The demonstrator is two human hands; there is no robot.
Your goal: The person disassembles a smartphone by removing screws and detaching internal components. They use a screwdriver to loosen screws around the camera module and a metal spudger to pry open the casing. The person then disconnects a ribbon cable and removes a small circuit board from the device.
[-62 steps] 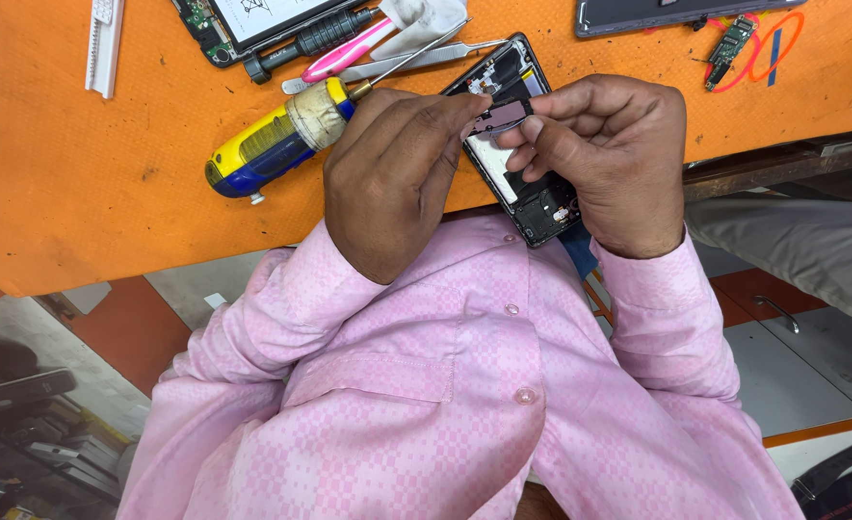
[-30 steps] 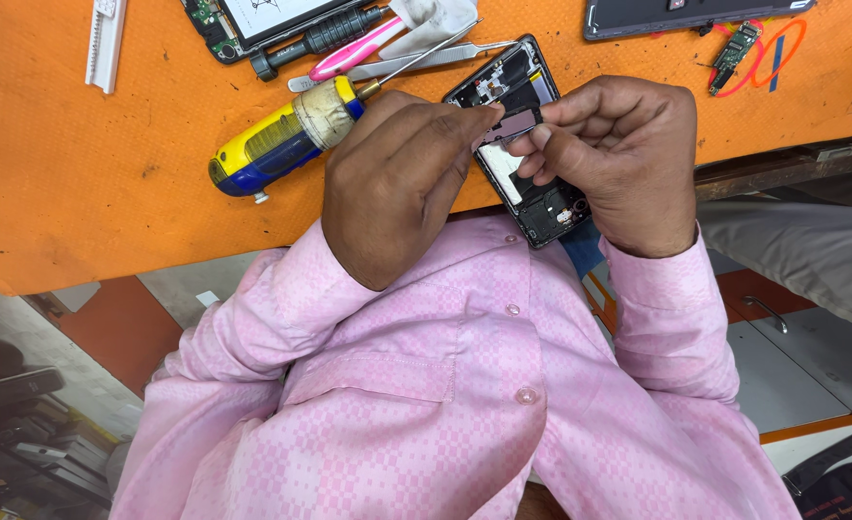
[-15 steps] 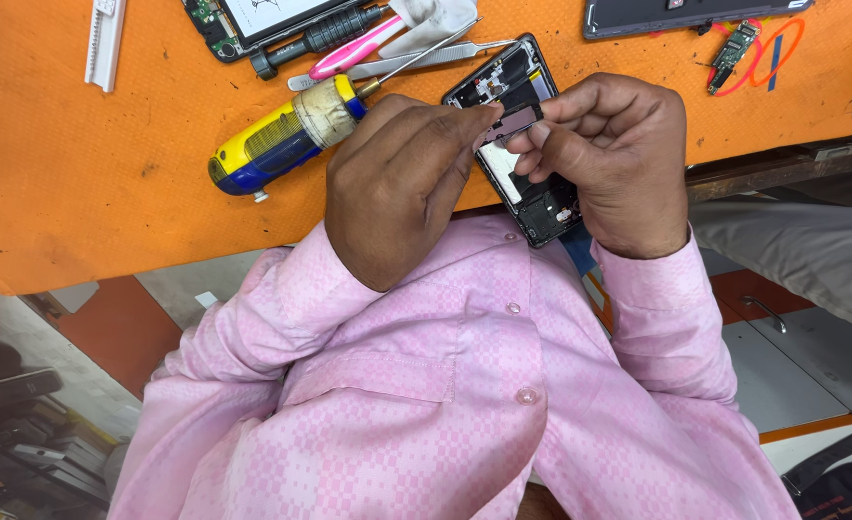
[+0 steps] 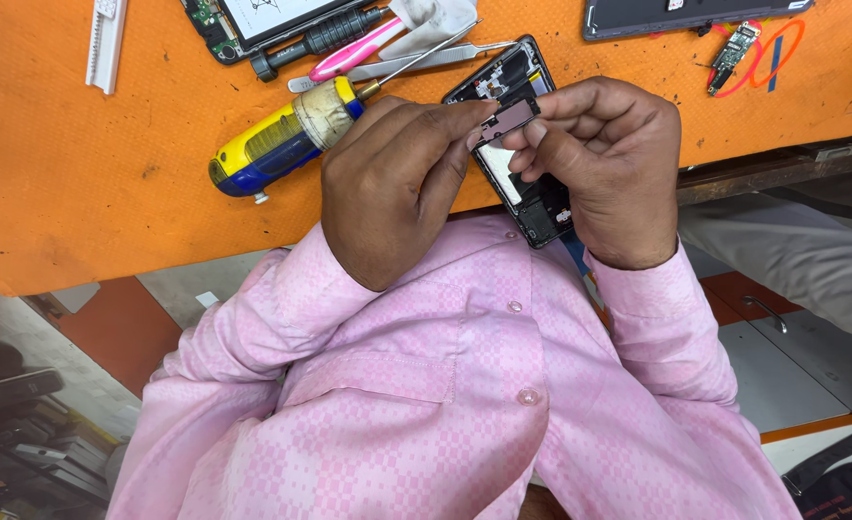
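Both hands meet over the near edge of the orange rubber work mat (image 4: 79, 193), and the person's left hand (image 4: 392, 188) and right hand (image 4: 604, 173) are equally close to what they share: a small flat dark-grey rectangular plate (image 4: 509, 119), pinched between the fingertips of both. Each hand is curled nearly closed, thumb and forefinger pressed on an end of the plate, the other fingers folded in. The plate's long axis runs roughly left to right, tilted a little up toward the right hand, so each hand has one short end.

Directly under the plate lies an opened black smartphone with its back cover off (image 4: 527, 144), its long axis running from the mat's middle down toward the person's chest; its near end hangs over the mat edge and rests under the right hand, which seems to steady it with its lower fingers, though that contact is partly hidden. The plate sits just above the phone's upper half, not clearly touching it.

Left of the left hand, a yellow-and-blue-handled screwdriver (image 4: 286, 135) lies on the mat, its thin metal shaft pointing up and right; steel tweezers (image 4: 416, 63) and a pink-handled tool (image 4: 353, 48) lie beyond it
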